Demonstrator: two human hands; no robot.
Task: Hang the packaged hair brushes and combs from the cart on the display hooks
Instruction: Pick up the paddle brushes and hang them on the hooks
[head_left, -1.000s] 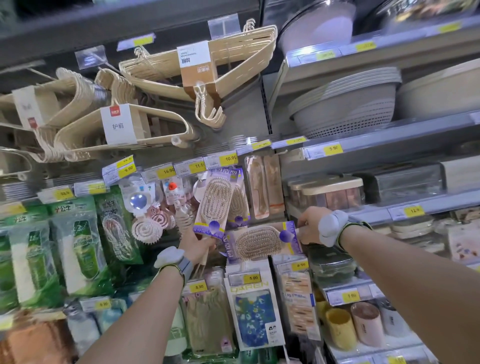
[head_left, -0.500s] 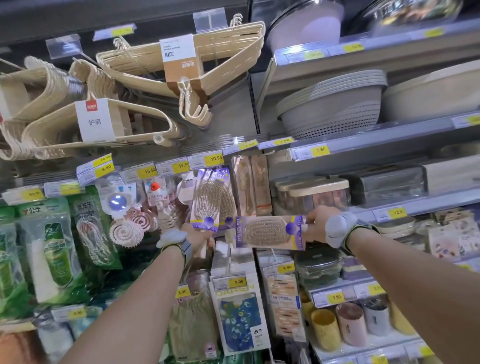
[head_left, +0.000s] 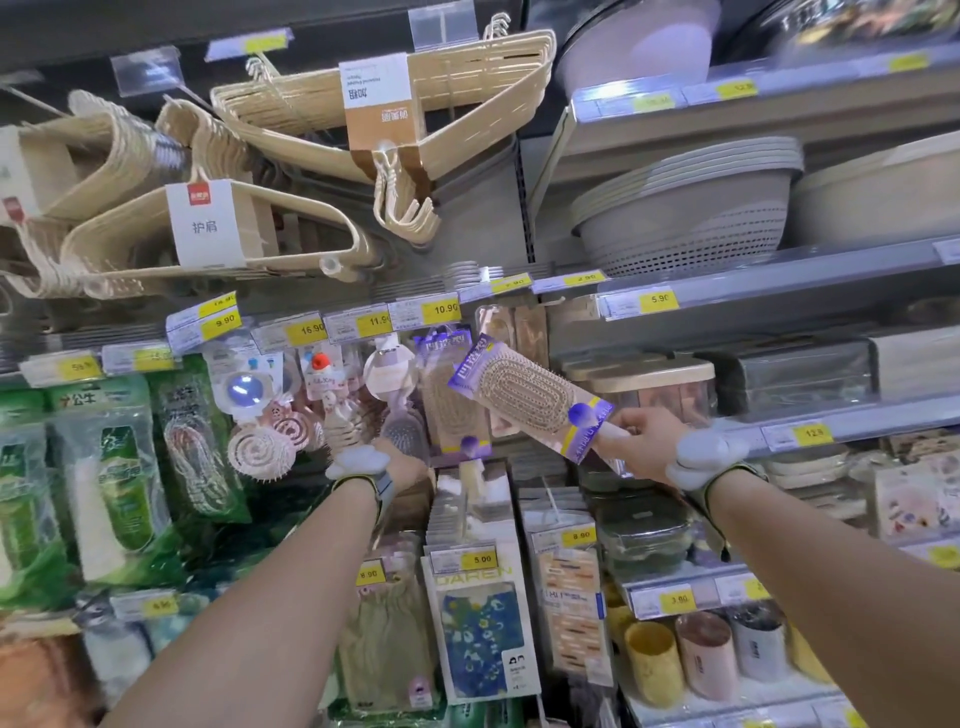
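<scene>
Right hand: centre right, fingers pinch the lower end of a purple-carded pack holding a beige oval paddle brush.
Left hand: centre, apart from the other hand, fingers hidden; cannot tell its grip.
Held pack: tilted, top end toward the upper left, beside hanging purple brush packs under a yellow 10.90 price tag.
Upper left: beige clothes hangers.
Upper right: grey perforated baskets.
</scene>
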